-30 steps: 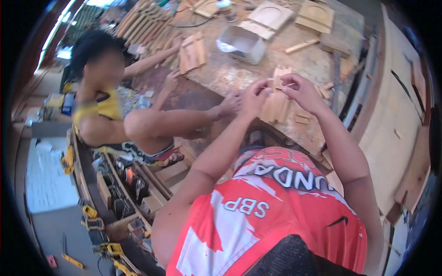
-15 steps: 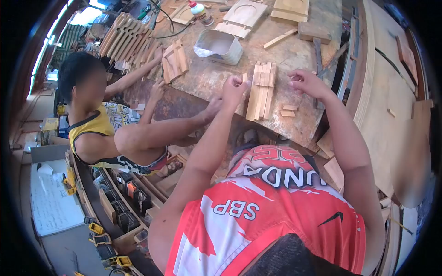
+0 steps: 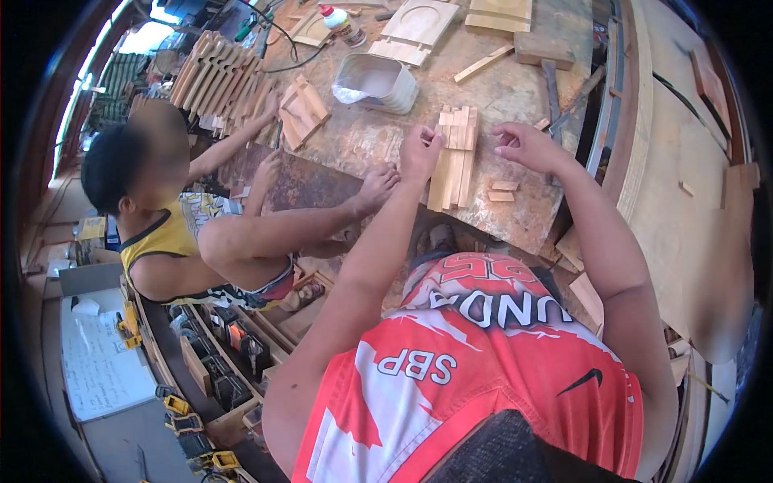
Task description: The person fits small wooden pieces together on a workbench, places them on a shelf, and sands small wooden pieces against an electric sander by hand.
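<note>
We hold our left hand (image 3: 422, 153) at the left edge of the stacked pale wooden strips (image 3: 455, 171), grip unclear; right hand (image 3: 527, 147) rightward, fingers parted. Beyond them: whitish rectangular plastic tub (image 3: 400, 95), greyish contents.

A white bottle with a red cap (image 3: 345, 28) stands behind a pale, open tub (image 3: 377, 84) — beyond both, curved wooden pieces (image 3: 213, 80) lie in a row. At left, a person in a yellow top (image 3: 157, 249) sits above a whiteboard (image 3: 105, 354) bearing handwriting — yellow-and-black tools (image 3: 183, 423) lie beside it.
</note>
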`<move>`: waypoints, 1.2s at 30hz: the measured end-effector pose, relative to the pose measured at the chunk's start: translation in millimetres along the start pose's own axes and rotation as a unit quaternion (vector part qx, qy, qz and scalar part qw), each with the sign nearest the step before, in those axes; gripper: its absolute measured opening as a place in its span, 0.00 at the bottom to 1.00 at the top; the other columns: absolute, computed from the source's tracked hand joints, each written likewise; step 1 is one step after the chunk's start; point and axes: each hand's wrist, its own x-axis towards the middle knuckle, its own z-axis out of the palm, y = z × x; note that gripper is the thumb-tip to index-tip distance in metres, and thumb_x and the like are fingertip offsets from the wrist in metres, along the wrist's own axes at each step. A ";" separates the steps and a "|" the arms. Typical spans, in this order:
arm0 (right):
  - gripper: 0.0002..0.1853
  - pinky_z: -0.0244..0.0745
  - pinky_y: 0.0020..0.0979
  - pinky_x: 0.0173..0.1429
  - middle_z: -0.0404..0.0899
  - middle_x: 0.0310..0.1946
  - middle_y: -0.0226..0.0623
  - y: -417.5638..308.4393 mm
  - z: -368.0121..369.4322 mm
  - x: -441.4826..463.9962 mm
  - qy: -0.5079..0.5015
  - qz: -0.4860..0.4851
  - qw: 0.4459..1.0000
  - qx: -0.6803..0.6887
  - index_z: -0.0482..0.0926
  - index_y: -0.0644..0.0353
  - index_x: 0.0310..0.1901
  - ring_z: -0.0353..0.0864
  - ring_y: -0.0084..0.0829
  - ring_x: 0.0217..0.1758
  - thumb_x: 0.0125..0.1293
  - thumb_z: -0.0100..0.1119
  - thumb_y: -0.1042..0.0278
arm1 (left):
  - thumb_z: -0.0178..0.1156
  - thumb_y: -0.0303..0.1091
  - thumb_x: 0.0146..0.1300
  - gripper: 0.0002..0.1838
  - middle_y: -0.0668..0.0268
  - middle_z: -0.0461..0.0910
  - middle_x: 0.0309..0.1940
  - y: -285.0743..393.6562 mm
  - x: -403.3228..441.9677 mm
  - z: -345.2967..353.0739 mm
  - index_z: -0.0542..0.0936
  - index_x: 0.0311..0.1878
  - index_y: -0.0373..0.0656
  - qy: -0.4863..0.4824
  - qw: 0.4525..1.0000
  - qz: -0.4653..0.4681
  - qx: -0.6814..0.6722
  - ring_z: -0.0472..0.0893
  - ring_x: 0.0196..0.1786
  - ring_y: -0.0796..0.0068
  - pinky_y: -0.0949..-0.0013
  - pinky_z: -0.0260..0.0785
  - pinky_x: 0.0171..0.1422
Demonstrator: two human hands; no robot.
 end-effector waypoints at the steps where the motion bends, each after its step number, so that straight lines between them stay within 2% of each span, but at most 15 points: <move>1: 0.23 0.75 0.33 0.50 0.82 0.39 0.42 -0.7 -0.7 -0.9 0.002 0.001 1.000 0.001 0.76 0.62 0.56 0.81 0.33 0.42 0.61 0.66 0.63 | 0.67 0.35 0.58 0.11 0.61 0.81 0.28 0.3 -1.4 -0.3 0.77 0.33 0.38 -0.003 1.000 0.011 -0.003 0.80 0.31 0.69 0.65 0.72 0.40; 6: 0.22 0.75 0.34 0.49 0.82 0.39 0.44 -3.0 6.1 -1.7 -0.003 -0.002 1.000 0.001 0.77 0.63 0.55 0.81 0.35 0.41 0.60 0.66 0.63 | 0.65 0.35 0.60 0.12 0.59 0.83 0.34 -13.6 1.7 -0.8 0.79 0.40 0.37 0.002 1.000 0.004 -0.026 0.81 0.37 0.70 0.67 0.73 0.45; 10: 0.23 0.76 0.36 0.49 0.81 0.38 0.45 -10.9 28.3 1.4 0.031 0.037 0.998 -0.029 0.76 0.63 0.56 0.81 0.41 0.41 0.61 0.64 0.62 | 0.66 0.35 0.60 0.19 0.60 0.84 0.41 -29.6 10.2 -1.1 0.79 0.52 0.34 -0.067 0.990 -0.047 -0.119 0.82 0.43 0.74 0.70 0.74 0.49; 13: 0.25 0.75 0.38 0.52 0.80 0.41 0.48 -13.0 46.2 11.0 -0.021 0.089 0.990 -0.111 0.74 0.63 0.59 0.81 0.47 0.45 0.62 0.62 0.61 | 0.67 0.35 0.59 0.24 0.60 0.83 0.43 -29.8 14.5 -6.9 0.77 0.57 0.32 -0.114 0.980 -0.068 -0.147 0.81 0.44 0.75 0.70 0.73 0.51; 15: 0.28 0.75 0.39 0.54 0.79 0.46 0.51 -2.9 64.1 19.3 0.103 0.009 0.985 -0.137 0.71 0.63 0.62 0.79 0.49 0.48 0.62 0.61 0.61 | 0.67 0.35 0.59 0.27 0.60 0.83 0.43 -21.9 15.8 -12.1 0.75 0.59 0.31 -0.133 0.978 -0.073 -0.143 0.81 0.44 0.76 0.71 0.73 0.51; 18: 0.30 0.74 0.40 0.56 0.77 0.49 0.54 3.1 72.8 30.6 0.111 0.069 0.986 -0.106 0.69 0.62 0.64 0.79 0.49 0.51 0.61 0.61 0.61 | 0.68 0.33 0.57 0.29 0.60 0.83 0.44 -11.0 20.3 -18.5 0.74 0.62 0.35 -0.166 0.977 -0.046 -0.123 0.81 0.46 0.76 0.72 0.72 0.53; 20: 0.30 0.74 0.40 0.56 0.77 0.48 0.53 12.4 82.5 37.1 0.123 0.072 0.987 -0.069 0.69 0.62 0.65 0.79 0.49 0.51 0.61 0.61 0.61 | 0.70 0.31 0.55 0.31 0.62 0.83 0.44 -5.8 24.6 -22.2 0.74 0.64 0.42 -0.201 0.977 -0.038 -0.051 0.80 0.44 0.79 0.74 0.71 0.52; 22: 0.31 0.74 0.40 0.56 0.78 0.47 0.53 12.3 86.2 39.4 0.136 0.075 0.987 -0.031 0.68 0.62 0.65 0.79 0.49 0.51 0.61 0.61 0.61 | 0.71 0.31 0.55 0.31 0.63 0.83 0.45 -7.2 28.0 -18.4 0.75 0.64 0.45 -0.209 0.976 -0.033 -0.057 0.79 0.41 0.80 0.74 0.72 0.50; 24: 0.26 0.74 0.41 0.52 0.79 0.43 0.52 9.9 87.8 40.4 0.147 0.072 0.986 -0.015 0.72 0.65 0.59 0.80 0.48 0.47 0.61 0.61 0.62 | 0.71 0.31 0.54 0.31 0.63 0.83 0.45 -13.4 36.7 -14.1 0.76 0.63 0.47 -0.216 0.974 -0.028 -0.063 0.78 0.39 0.81 0.75 0.72 0.48; 26: 0.22 0.74 0.41 0.49 0.79 0.40 0.51 -3.2 80.6 36.5 0.134 0.062 0.989 -0.008 0.73 0.66 0.54 0.80 0.47 0.45 0.61 0.61 0.63 | 0.71 0.30 0.55 0.26 0.72 0.75 0.27 -28.8 46.7 -8.7 0.79 0.59 0.44 -0.260 0.963 0.066 -0.020 0.73 0.28 0.83 0.74 0.68 0.31; 30: 0.16 0.72 0.43 0.43 0.78 0.34 0.49 -9.6 80.2 33.3 0.143 0.042 0.989 -0.020 0.73 0.67 0.42 0.79 0.45 0.38 0.60 0.61 0.63 | 0.71 0.31 0.55 0.24 0.73 0.74 0.25 -10.3 47.5 -17.9 0.80 0.57 0.43 -0.287 0.957 0.020 -0.036 0.72 0.27 0.82 0.73 0.68 0.31; 31: 0.16 0.72 0.43 0.43 0.78 0.34 0.49 -8.8 80.2 32.8 0.145 0.045 0.988 -0.022 0.73 0.67 0.42 0.79 0.45 0.38 0.60 0.61 0.63 | 0.71 0.31 0.55 0.25 0.74 0.73 0.26 -11.6 51.6 -17.0 0.80 0.57 0.44 -0.310 0.950 -0.004 -0.036 0.72 0.29 0.83 0.74 0.69 0.34; 33: 0.21 0.73 0.41 0.44 0.79 0.35 0.47 -9.8 81.0 32.0 0.154 0.050 0.987 -0.011 0.73 0.65 0.50 0.80 0.44 0.39 0.59 0.64 0.63 | 0.72 0.31 0.55 0.25 0.76 0.71 0.27 -12.1 53.4 -16.3 0.79 0.58 0.45 -0.336 0.941 -0.027 -0.038 0.72 0.32 0.85 0.75 0.70 0.37; 34: 0.21 0.73 0.41 0.44 0.79 0.35 0.47 -11.4 80.7 30.4 0.156 0.053 0.986 -0.012 0.73 0.65 0.50 0.80 0.44 0.39 0.59 0.64 0.63 | 0.72 0.31 0.55 0.25 0.76 0.71 0.27 -11.2 53.0 -17.0 0.79 0.58 0.44 -0.329 0.944 -0.010 -0.023 0.72 0.32 0.84 0.75 0.70 0.38; 36: 0.32 0.75 0.40 0.48 0.80 0.39 0.48 -16.7 77.5 27.7 0.129 0.091 0.987 0.037 0.69 0.62 0.61 0.81 0.44 0.43 0.55 0.68 0.63 | 0.72 0.32 0.54 0.26 0.75 0.72 0.27 -9.9 54.0 -18.6 0.79 0.57 0.44 -0.324 0.946 0.009 -0.009 0.73 0.32 0.82 0.74 0.70 0.38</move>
